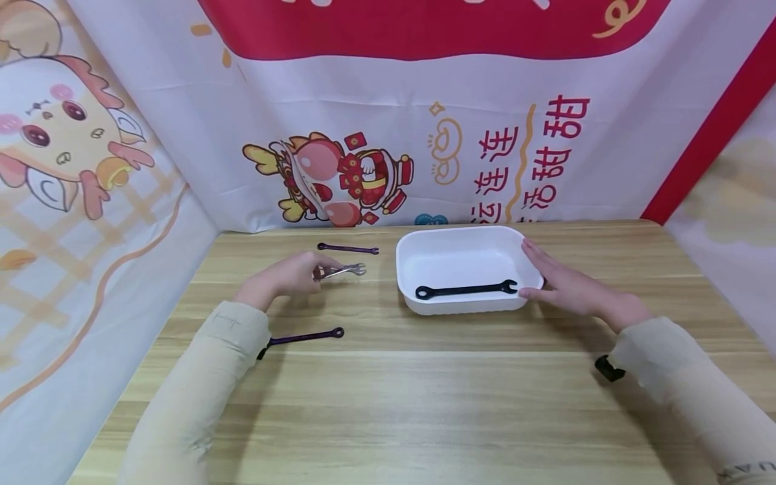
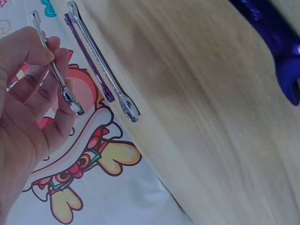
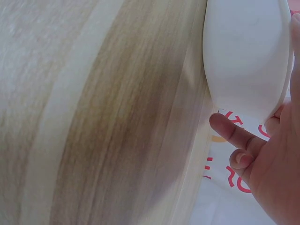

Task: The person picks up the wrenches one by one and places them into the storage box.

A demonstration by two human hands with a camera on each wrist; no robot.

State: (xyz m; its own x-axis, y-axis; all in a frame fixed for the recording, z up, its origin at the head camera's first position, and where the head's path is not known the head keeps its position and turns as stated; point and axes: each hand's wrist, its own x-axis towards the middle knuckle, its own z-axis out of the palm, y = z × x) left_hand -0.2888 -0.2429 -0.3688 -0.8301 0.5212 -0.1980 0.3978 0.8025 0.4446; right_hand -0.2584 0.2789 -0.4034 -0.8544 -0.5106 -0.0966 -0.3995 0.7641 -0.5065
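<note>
My left hand [image 1: 291,275] pinches a small silver combination wrench [image 2: 57,75] between thumb and fingers, above the table's far left part. Right under it lies a second silver wrench [image 2: 101,58], alongside a purple wrench [image 1: 348,249]. Closer to me, another purple wrench [image 1: 306,337] is partly covered by the left sleeve. A white plastic tub [image 1: 461,244] stands right of centre, with a large black wrench [image 1: 463,290] inside against its near wall. My right hand [image 1: 572,286] holds the tub's right end, thumb at the near corner and fingers at the far side.
The wooden table [image 1: 412,404] ends at the back against a printed cloth [image 1: 364,94]. Another cloth [image 1: 79,269] hangs along the left side. A small black device [image 1: 609,368] shows at the right wrist.
</note>
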